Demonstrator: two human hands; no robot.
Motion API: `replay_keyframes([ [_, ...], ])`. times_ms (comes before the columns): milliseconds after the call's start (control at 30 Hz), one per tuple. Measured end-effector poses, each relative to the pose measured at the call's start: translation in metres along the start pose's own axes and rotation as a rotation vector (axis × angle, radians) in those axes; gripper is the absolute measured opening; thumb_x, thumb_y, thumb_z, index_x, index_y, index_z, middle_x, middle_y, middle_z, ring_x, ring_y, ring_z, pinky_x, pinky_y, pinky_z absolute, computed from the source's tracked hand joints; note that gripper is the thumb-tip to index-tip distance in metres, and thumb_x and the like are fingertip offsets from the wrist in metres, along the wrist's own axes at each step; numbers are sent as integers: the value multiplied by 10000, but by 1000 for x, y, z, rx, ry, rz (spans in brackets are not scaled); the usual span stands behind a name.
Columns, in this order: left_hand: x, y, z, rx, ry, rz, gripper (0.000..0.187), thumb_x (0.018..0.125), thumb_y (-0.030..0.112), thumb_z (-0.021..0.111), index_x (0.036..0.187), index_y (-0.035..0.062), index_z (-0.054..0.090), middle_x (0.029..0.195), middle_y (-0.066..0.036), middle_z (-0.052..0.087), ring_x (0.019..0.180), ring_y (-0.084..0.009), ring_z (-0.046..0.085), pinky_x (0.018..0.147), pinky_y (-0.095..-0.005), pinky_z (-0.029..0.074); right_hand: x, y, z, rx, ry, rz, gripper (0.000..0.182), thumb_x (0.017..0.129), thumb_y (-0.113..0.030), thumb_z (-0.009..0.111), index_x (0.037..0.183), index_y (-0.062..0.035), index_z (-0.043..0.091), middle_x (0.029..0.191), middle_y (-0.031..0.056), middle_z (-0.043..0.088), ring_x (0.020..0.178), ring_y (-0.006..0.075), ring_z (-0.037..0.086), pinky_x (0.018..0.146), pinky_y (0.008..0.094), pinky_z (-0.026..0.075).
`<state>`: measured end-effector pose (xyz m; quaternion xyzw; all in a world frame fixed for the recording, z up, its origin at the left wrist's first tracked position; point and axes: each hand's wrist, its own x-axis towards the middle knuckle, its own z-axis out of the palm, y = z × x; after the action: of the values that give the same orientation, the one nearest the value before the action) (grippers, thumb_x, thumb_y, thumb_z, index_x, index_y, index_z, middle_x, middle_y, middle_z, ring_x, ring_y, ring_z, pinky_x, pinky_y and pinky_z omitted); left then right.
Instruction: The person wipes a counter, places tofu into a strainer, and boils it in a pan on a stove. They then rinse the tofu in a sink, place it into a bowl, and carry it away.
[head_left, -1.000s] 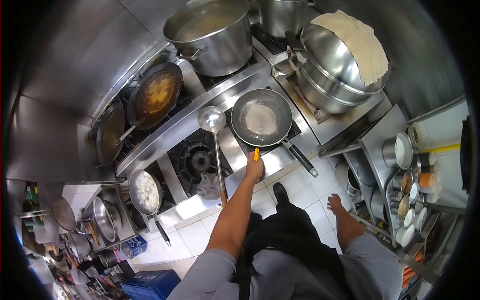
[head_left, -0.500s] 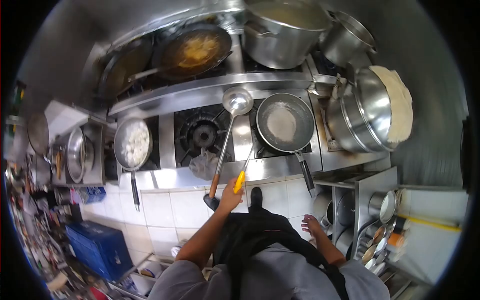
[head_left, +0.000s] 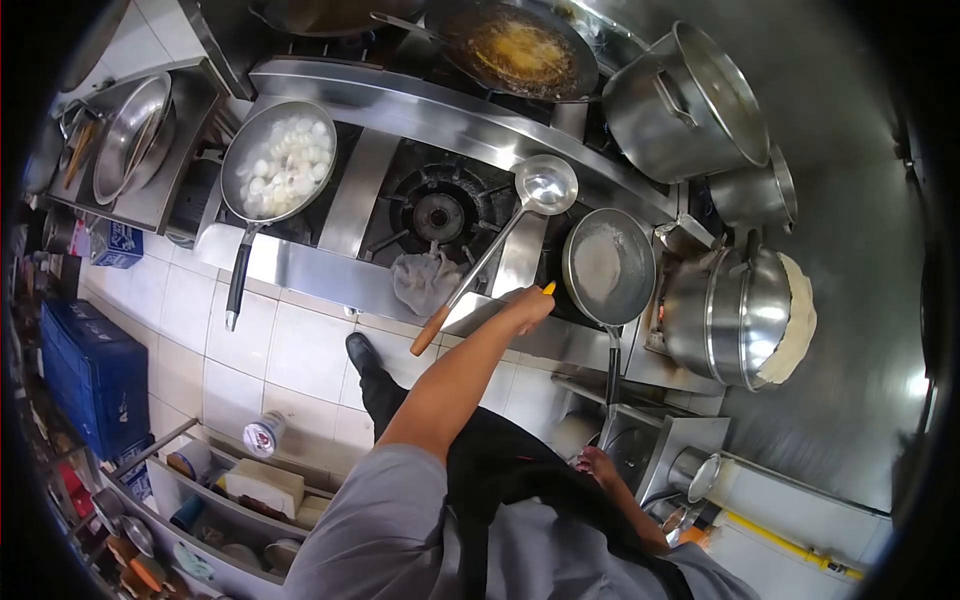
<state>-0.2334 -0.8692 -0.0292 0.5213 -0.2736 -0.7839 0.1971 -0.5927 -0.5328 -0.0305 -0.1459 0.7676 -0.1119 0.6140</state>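
Note:
My left hand is closed round a tool's yellow handle, beside the frying pan at the stove's front right. Most of the tool is hidden by the hand. Powdery pale residue coats the pan's bottom. A wooden-handled ladle lies across the stove just left of this hand, its bowl facing up. Lower down, my right hand hangs near the pan shelf, fingers loosely bent and seemingly apart, with no held thing discernible. Another frying pan, with white chunks in it, stands on the left.
A crumpled cloth lies by the bare burner. At the back are a wok with yellow-brown contents and a tall stockpot. A stacked steel pot stands right. A blue box and a tub are on the floor.
The view has turned and shifted, so the stove appears tilted. My left hand has moved right, from the ladle's handle toward the right pan, still gripping the yellow handle. My right hand appears lower.

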Motion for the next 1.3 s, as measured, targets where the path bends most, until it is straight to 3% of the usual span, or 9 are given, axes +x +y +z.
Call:
replay_keyframes([
  [233,1,2,5,47,16,12,394,798,148,500,1169,20,459,607,-81,475,429,-169,430,368,-356,308,-2,-15,16,-110,3,-58,476,926,-445,615,1275,-138,509,1089,70,613,922,207,613,793,385,516],
  [500,1,5,13,-84,78,-20,407,803,152,501,1174,-4,444,649,-101,507,415,-190,454,354,-361,317,-15,-39,64,-110,-39,-59,416,958,-381,591,1263,-107,524,1088,70,615,872,178,597,738,322,517],
  [567,0,2,15,-176,67,-29,478,856,169,470,1310,43,395,658,-66,466,458,-154,424,392,-335,319,-22,-53,77,-168,-15,-53,414,963,-368,588,1271,-100,523,1086,69,618,859,173,595,729,316,516],
  [800,15,0,10,-182,53,-52,457,821,145,506,1243,-13,428,687,-105,513,444,-173,466,371,-346,333,-16,-61,96,-215,-70,-140,416,970,-355,579,1281,-83,529,1064,69,629,877,172,612,738,322,520],
  [900,20,-1,10,-216,2,-75,448,879,136,474,1305,34,383,610,-46,425,422,-130,368,366,-311,257,-14,-60,98,-236,-111,-172,421,969,-359,582,1281,-80,529,1075,67,628,882,174,619,744,325,522],
  [967,28,-5,9,-235,30,-72,438,835,123,504,1253,13,430,721,-92,511,459,-142,425,388,-315,323,-20,-65,105,-249,-130,-196,423,968,-359,583,1280,-79,529,1084,67,627,883,176,621,744,326,523],
  [1100,24,1,9,-253,-38,-86,430,841,121,499,1255,25,432,737,-83,499,461,-128,402,378,-308,284,-20,-66,102,-349,-111,-205,430,970,-359,579,1288,-75,526,1072,64,621,887,176,624,743,330,528],
  [1167,17,4,14,-344,38,-92,230,868,93,470,1093,44,476,582,-21,382,412,-108,317,368,-297,200,-18,-62,97,-352,-135,-211,430,971,-359,577,1290,-75,525,1063,62,620,889,176,625,738,330,530],
  [1300,19,7,8,-350,-18,-158,161,866,94,472,1024,65,469,565,-8,369,403,-103,310,360,-288,193,-26,-58,89,-329,-99,-156,417,976,-355,562,1286,-78,526,1065,63,617,882,177,626,728,329,531],
])
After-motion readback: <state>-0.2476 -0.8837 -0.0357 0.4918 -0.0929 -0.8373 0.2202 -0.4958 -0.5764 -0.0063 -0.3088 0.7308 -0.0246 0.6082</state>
